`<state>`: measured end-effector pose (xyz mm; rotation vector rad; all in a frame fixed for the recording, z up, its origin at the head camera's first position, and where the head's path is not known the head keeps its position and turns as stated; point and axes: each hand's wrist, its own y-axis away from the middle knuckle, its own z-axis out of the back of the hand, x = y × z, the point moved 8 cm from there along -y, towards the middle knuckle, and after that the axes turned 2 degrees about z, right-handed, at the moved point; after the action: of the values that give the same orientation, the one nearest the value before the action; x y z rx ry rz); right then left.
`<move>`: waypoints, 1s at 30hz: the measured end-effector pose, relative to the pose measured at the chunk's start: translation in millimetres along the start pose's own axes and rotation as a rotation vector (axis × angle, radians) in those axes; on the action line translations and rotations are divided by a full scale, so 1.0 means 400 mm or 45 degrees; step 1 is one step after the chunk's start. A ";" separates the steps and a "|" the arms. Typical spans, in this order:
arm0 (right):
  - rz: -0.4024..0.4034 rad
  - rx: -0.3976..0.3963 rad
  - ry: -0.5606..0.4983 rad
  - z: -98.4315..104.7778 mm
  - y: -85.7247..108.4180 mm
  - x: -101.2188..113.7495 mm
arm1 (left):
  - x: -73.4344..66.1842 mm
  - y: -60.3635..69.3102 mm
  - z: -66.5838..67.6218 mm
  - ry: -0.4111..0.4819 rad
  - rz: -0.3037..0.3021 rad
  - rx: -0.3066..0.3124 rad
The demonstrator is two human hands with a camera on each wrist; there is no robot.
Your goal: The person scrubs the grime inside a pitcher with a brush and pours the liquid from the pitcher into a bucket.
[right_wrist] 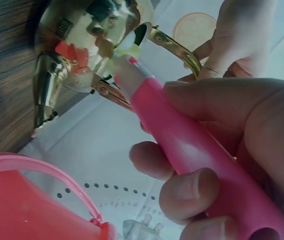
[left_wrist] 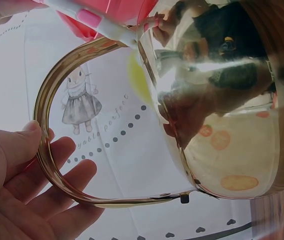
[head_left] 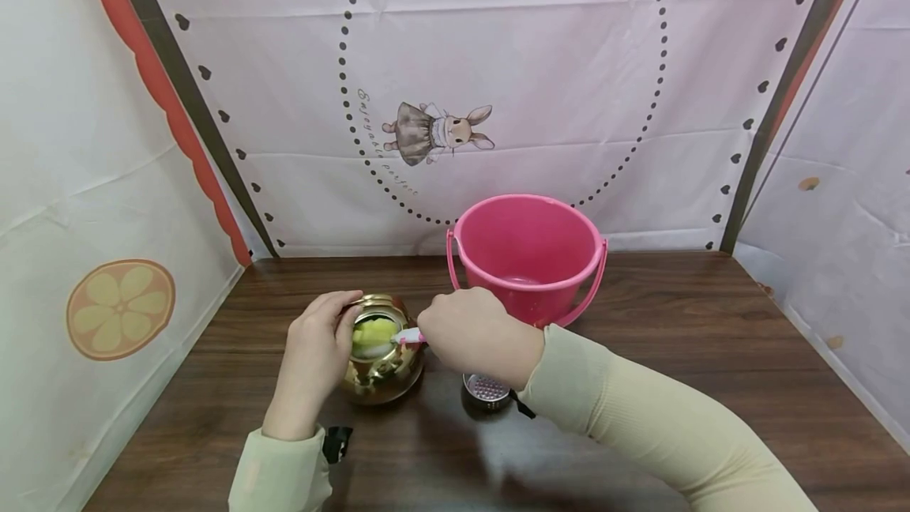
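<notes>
A gold kettle stands on the table, its mouth facing up with something yellow-green inside. My left hand holds the kettle's raised handle, thumb on one side and fingers on the other. My right hand grips a brush-like tool by its pink handle; the tool's white neck reaches to the kettle's opening. What the tool's far end touches inside is hidden. The kettle's spout shows in the right wrist view.
A pink bucket with its handle hanging down stands behind my right hand. The kettle's perforated metal strainer or lid lies under my right wrist. A printed cloth hangs behind the wooden table.
</notes>
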<state>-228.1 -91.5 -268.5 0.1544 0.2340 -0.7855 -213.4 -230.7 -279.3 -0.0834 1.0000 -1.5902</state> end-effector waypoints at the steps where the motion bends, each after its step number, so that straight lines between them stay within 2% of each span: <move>1: 0.001 -0.013 0.010 -0.001 0.000 0.000 | 0.000 0.000 0.000 0.000 -0.004 -0.003; 14: 0.011 -0.097 0.136 -0.018 -0.002 0.015 | -0.006 0.000 0.002 -0.001 -0.036 -0.027; 21: 0.064 -0.137 0.189 -0.014 0.000 0.027 | -0.013 0.002 0.006 0.001 -0.069 -0.062; 30: 0.106 -0.124 0.169 -0.007 0.007 0.024 | -0.014 0.002 0.008 0.003 -0.078 -0.068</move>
<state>-220.0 -95.4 -273.7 0.1240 0.3883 -0.6803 -209.4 -227.6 -275.2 -0.1501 1.0509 -1.6194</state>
